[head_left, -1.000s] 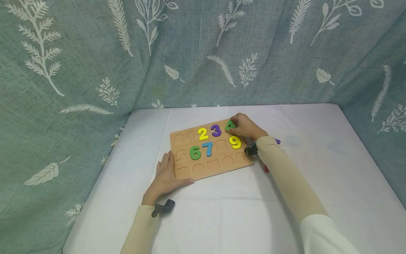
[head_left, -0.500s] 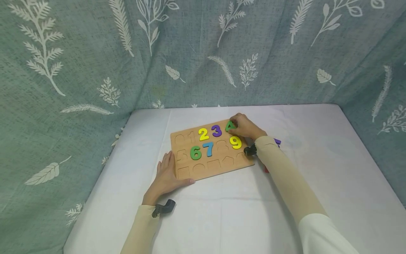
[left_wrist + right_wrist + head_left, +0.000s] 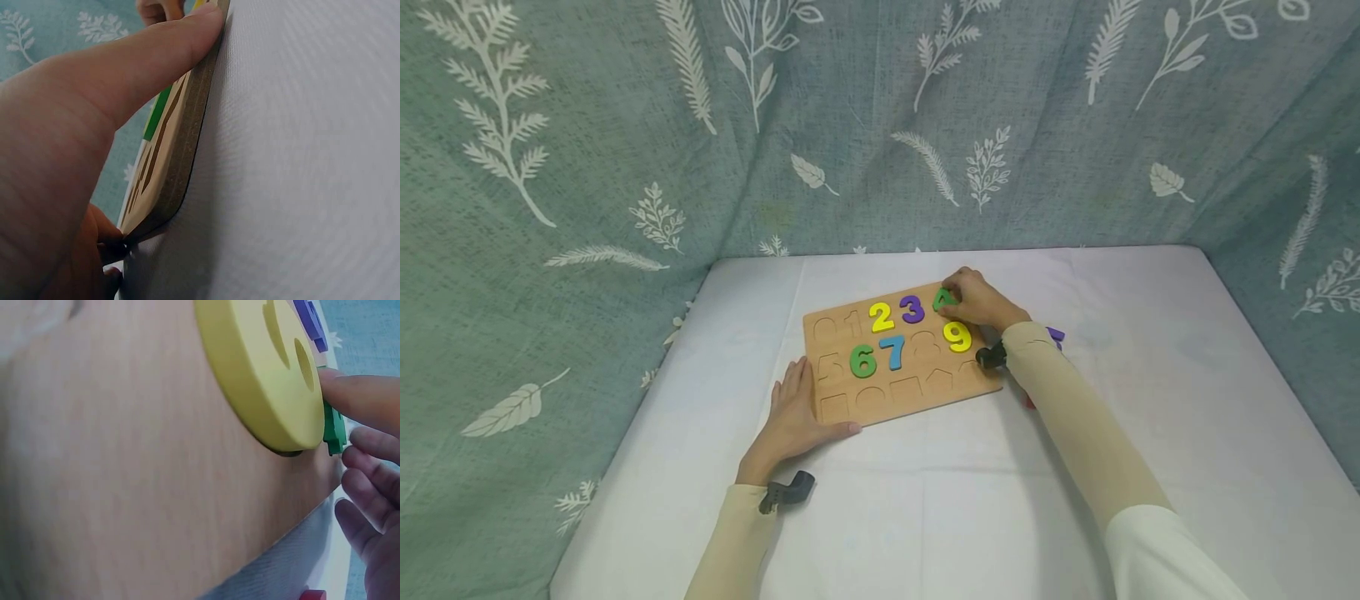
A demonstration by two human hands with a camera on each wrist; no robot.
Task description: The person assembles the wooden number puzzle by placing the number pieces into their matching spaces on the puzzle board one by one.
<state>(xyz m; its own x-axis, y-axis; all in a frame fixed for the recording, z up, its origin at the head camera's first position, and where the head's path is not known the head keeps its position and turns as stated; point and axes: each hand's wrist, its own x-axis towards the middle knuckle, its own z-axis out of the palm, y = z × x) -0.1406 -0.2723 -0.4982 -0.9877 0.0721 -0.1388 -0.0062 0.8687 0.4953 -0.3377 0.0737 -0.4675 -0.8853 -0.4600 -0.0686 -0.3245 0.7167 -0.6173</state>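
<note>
My right hand point(image 3: 977, 302) pinches the green number 4 point(image 3: 943, 298) at the top right corner of a wooden number puzzle board point(image 3: 846, 385). In the right wrist view the thumb meets the green 4 point(image 3: 334, 428), behind the large yellow 9 point(image 3: 269, 381). My left hand point(image 3: 792, 418) spreads around the board's lower left corner, fingers along the left side and thumb on the front edge. The left wrist view shows that thumb point(image 3: 175, 47) lying on the board's rim. A yellow 2 point(image 3: 882, 317), purple 3 point(image 3: 912, 309), green 6 point(image 3: 862, 362) and blue 7 point(image 3: 892, 352) are on the board.
Partly hidden by my right forearm, a purple piece point(image 3: 1056, 336) and a red piece point(image 3: 1029, 402) lie right of the board. White cloth point(image 3: 925, 517) covers the table. A patterned green curtain point(image 3: 850, 167) hangs behind and at both sides.
The green 4 shifts and tilts very slightly under my right fingers. My left hand and the board hold their places.
</note>
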